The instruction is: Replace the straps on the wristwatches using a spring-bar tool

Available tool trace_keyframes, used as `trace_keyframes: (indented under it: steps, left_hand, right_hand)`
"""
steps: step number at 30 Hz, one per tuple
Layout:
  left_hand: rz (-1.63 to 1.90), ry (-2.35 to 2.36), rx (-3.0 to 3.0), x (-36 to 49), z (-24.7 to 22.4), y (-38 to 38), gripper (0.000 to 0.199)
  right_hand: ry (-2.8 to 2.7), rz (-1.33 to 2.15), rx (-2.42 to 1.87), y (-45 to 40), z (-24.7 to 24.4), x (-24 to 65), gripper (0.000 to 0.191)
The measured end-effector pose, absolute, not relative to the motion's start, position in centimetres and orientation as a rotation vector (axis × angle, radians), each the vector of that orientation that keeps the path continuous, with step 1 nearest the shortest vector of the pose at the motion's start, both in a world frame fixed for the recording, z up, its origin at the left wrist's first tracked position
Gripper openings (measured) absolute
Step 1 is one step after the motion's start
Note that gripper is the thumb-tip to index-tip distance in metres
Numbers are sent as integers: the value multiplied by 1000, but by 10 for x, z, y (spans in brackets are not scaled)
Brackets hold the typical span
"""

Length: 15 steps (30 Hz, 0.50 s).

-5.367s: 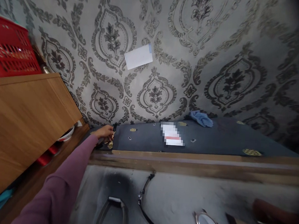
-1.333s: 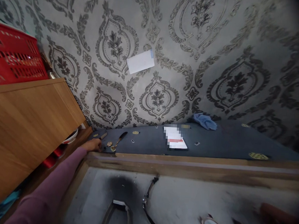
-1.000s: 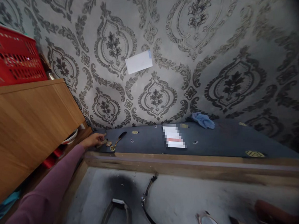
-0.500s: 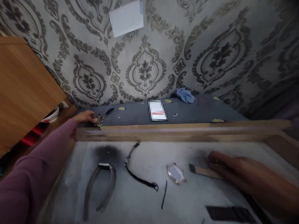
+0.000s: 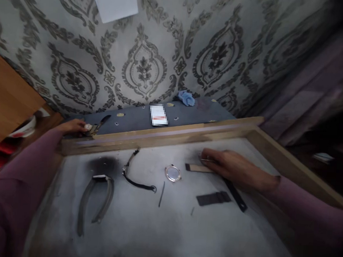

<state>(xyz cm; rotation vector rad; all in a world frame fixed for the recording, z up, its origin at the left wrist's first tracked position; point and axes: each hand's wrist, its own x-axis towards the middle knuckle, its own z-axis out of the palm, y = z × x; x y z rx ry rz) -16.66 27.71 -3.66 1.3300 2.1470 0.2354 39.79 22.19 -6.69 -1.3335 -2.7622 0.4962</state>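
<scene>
At the far left, my left hand reaches over the tray's edge, fingers closed at a small pale piece too blurred to name. Beside it lies a dark strap-like item. My right hand is low over the tray, its fingers pinched around a thin metal tool mostly hidden by them. Under that hand lies a tan watch strap piece. Nearby are a strapless watch case, a dark strap piece, a thin dark pin and a long black item.
Pale-floored, the wooden tray has raised sides. Inside on the left are a watch with a grey band and a slim black-strapped watch. Beyond its rim are a phone-like item and a blue cloth; a patterned wall stands behind.
The view has shifted right, so things appear further left. My left hand stays at the pale piece. My right hand remains over the tan strap, now with more of the sleeve showing.
</scene>
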Motion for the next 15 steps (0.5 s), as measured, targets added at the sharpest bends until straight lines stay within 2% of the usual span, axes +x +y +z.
trace_keyframes:
  steps: [7, 15]
  left_hand:
    - [97, 2170, 1411, -161, -35, 283, 33]
    - [171, 2176, 1624, -169, -40, 290, 23]
  right_hand:
    - [-2772, 527, -1367, 218, -53, 391, 14]
    - [-2738, 453, -1330, 221, -62, 393, 22]
